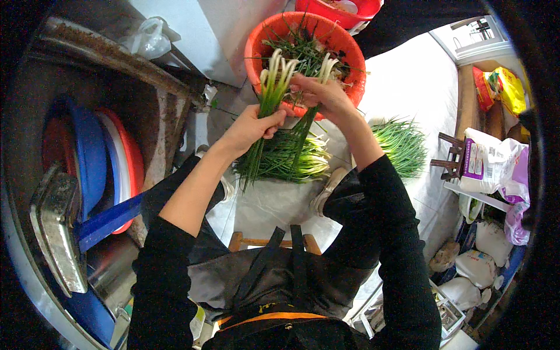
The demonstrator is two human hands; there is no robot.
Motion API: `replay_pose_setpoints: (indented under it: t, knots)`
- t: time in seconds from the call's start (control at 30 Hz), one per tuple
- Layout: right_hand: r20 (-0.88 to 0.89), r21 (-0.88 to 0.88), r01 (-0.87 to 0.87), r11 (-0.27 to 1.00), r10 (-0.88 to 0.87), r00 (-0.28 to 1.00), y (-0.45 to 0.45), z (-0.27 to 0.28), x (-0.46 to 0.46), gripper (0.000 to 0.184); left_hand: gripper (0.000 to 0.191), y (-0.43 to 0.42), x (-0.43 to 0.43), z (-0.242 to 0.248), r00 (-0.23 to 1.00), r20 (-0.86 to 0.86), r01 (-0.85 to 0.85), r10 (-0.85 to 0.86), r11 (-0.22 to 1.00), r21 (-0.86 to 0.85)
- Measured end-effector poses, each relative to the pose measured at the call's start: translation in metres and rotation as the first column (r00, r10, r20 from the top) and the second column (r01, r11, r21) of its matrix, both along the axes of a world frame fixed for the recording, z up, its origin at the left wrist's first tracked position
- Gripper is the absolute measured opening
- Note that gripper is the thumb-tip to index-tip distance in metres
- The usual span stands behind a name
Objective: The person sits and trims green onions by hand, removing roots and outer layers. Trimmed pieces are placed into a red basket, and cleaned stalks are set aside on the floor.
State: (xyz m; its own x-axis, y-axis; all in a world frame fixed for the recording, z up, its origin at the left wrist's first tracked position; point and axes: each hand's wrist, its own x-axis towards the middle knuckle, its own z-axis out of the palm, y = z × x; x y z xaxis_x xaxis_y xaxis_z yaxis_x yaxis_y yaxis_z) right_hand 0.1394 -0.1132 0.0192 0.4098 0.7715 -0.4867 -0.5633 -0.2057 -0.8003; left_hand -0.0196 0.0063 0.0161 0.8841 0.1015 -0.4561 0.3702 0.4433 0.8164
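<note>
My left hand is closed around a bunch of green onions, white ends up and green leaves hanging down. Just to its right, my right hand holds a smaller bunch, its white ends also up. Both hands are over the near rim of an orange-red plastic basin, which holds loose green leaves and scraps. Below the hands, a pile of green onions lies on the floor between the shoes, white ends to the right. Another pile lies beyond my right forearm.
A second red basin stands behind the first. At the left are a shelf with blue and red basins and metal trays. White and purple packages and filled white bags are at the right.
</note>
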Motion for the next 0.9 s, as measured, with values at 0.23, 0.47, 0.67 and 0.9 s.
replay_pose_setpoints:
  t: [0.23,0.47,0.67,0.9]
  knots:
    - [0.035,-0.004,0.114,0.993,-0.114,0.993,-0.002,-0.007,-0.004,0.022,0.021,-0.009,0.007,0.0,0.977,-0.041,-0.212,0.209,0.974,-0.076]
    - [-0.044,-0.013,0.543,0.84,-0.543,0.838,-0.026,-0.038,0.048,0.022,0.023,-0.01,0.009,0.0,0.978,0.006,-0.21,0.21,0.978,0.021]
    - [0.424,-0.109,0.325,0.939,-0.252,0.87,-0.016,-0.005,0.036,0.034,0.023,-0.011,0.007,-0.01,0.983,0.011,-0.168,0.185,0.864,0.474]
    - [0.387,-0.16,0.235,0.959,-0.158,0.909,-0.012,-0.002,0.023,0.026,0.024,-0.019,0.01,-0.014,0.986,0.16,-0.15,0.043,0.648,0.747]
